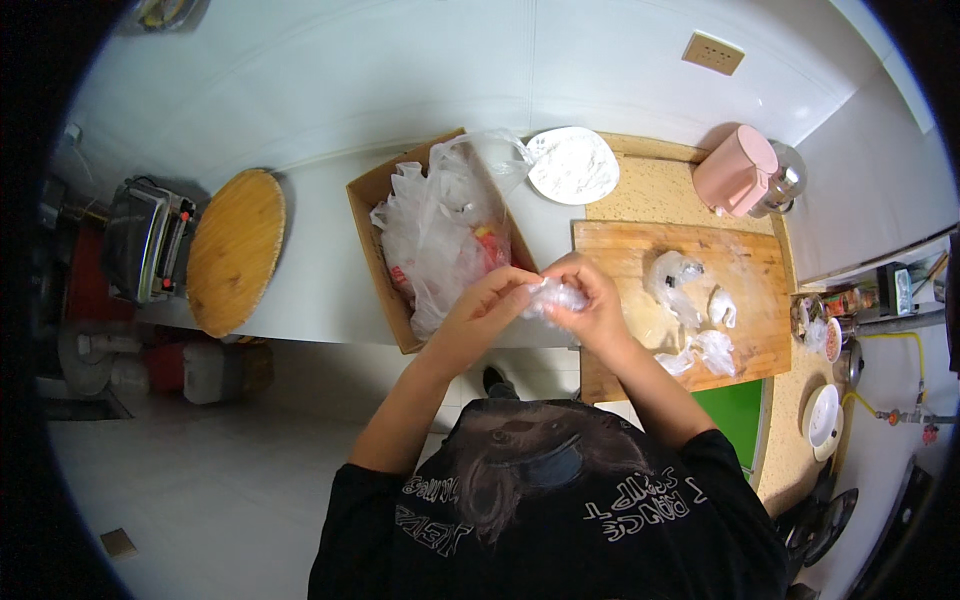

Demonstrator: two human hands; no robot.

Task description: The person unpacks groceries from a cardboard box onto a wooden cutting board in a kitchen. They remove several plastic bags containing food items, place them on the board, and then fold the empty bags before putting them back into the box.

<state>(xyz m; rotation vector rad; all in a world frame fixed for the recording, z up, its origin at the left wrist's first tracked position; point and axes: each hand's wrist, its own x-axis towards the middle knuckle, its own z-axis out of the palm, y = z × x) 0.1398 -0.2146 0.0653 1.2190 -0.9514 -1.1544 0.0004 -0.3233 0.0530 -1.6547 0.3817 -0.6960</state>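
Both hands meet in front of my chest on one small crumpled clear plastic bag (553,296). My left hand (491,296) pinches its left end between thumb and fingers. Around its right side curl the fingers of my right hand (592,292). What the bag contains, if anything, I cannot tell. Just beyond my left hand stands an open cardboard box (379,277) with thin plastic bags (431,232) and some red packaging (491,247) in it. To the right, a wooden cutting board (757,300) carries a knotted plastic bag (671,281) and several crumpled pieces of white plastic (714,352).
A white plate of flour-like powder (574,165) sits behind the board. Farther right are a pink kettle (735,172), a glass pot (784,180) and white bowls (821,416). At left, a round wooden board (236,255) leans near a metal-sided appliance (150,240).
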